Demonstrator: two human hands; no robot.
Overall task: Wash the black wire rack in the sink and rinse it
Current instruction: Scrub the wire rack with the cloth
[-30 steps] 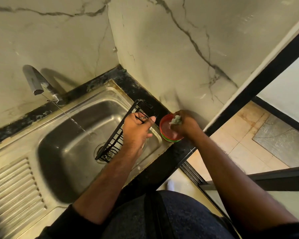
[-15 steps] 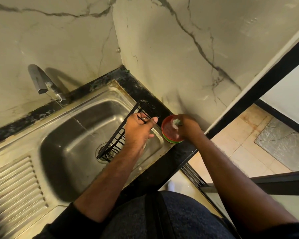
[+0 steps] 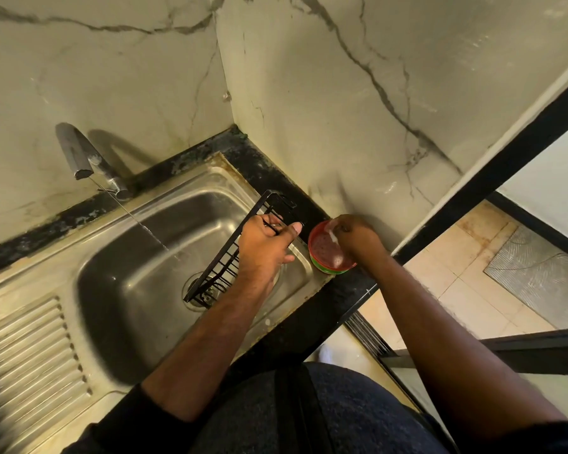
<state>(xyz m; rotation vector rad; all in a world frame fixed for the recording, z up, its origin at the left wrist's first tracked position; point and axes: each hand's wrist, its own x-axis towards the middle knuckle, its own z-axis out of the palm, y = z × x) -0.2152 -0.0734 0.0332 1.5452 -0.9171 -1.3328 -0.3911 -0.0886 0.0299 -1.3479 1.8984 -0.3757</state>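
My left hand [image 3: 265,249] grips the black wire rack [image 3: 230,253] by its upper wires, fingers curled around them and thumb lying straight along the top edge. The rack stands tilted inside the sink [image 3: 128,283], its lower end resting right at the drain [image 3: 195,290] and its upper end leaning on the sink's right rim. My right hand [image 3: 354,237] is just beyond that same rim, over a small red tub with a green band [image 3: 330,255] that sits on the black counter edge [image 3: 312,326]; the fingers are bunched around something pale and soapy pressed into the tub, though I cannot tell exactly what it is. From the tap [image 3: 79,155] behind the sink's back left corner, a thin stream of water [image 3: 145,229] slants down into the basin, landing left of the rack and not touching it. My left forearm crosses the sink's near right corner and hides part of the rack's lower side. To the left of the sink is the ribbed steel draining board [image 3: 27,348]. Behind the sink and to its right, pale marble-look walls [image 3: 325,93] with dark veins meet in a corner, with a stained black strip along their base. Past the counter to the right of the sink there is a black-framed opening [image 3: 492,165] and a tiled floor [image 3: 466,276] with a grey mat [image 3: 538,273].
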